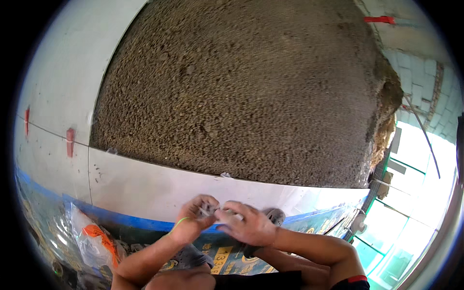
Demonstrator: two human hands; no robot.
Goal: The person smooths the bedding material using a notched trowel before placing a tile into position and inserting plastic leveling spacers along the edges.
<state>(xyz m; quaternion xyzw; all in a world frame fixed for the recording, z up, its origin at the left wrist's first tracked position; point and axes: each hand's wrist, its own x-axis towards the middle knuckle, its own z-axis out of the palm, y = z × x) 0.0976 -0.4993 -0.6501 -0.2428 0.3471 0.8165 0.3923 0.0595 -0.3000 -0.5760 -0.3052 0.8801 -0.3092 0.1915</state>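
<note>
A building site: a rough mortar bed (pixel 232 96), large pale tiles (pixel 58 72) with red wedges (pixel 70 142), a bare block wall (pixel 413 77) and protective floor sheeting (pixel 220 256) show it.

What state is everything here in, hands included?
Left hand: fingers curled, blurred; grip unclear.
Right hand: fingers bent, close to the left; grip unclear.
Grainy brown bed: spread out, rough, uncovered.
Pale tiles: laid flat, a few dark specks on them.
Red wedges at left: set across a tile joint.
Clear plastic bag: crumpled, orange showing.
</note>
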